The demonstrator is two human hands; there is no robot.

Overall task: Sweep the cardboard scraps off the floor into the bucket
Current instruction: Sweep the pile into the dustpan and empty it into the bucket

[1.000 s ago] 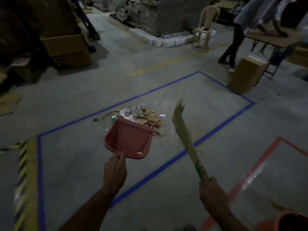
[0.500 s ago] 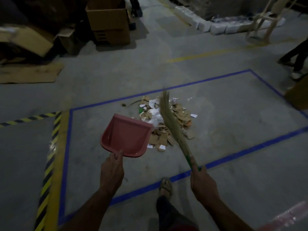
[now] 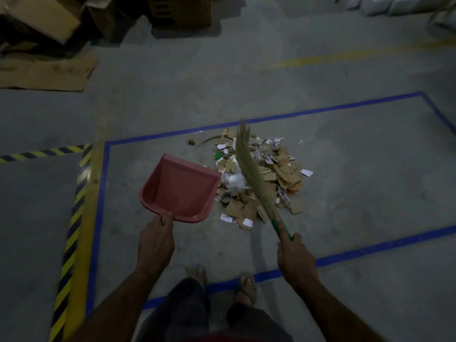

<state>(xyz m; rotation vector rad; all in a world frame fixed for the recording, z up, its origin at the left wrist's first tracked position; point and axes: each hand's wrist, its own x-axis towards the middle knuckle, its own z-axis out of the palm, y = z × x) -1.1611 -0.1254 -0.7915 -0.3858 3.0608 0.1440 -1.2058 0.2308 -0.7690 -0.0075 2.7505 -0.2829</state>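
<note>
- Step in hand, as far as it can be judged: the gathering stage. The cardboard scraps are heaped in one pile on the floor, nothing has been loaded yet, and the dustpan looks empty.
- The dustpan is gripped at its short handle by the left hand, fingers curled round it. It's carried just ahead of that hand, with its wide open mouth pointed away and toward the right, right at the near-left edge of the pile.
- The broom is clamped at its green handle by the right hand. Its long axis runs diagonally from that hand up and to the left, bristle tip furthest away, so the bristles are laid right across the pile.
- The pile is found ahead of both hands, between them, nearer the right hand's side, inside the blue tape outline.
- Whether the dustpan lip is actually touching the floor can't be told; it looks tilted up a bit.
- Next move probably calls for the lip to be pressed flat on the floor against the pile, then the scraps dragged leftward into the mouth with the bristles.
- The bucket isn't seen anywhere in this view, so the carrying part is clearly not started.
- Light paper bits at the right edge could easily get scattered if the stroke is rushed.
</note>
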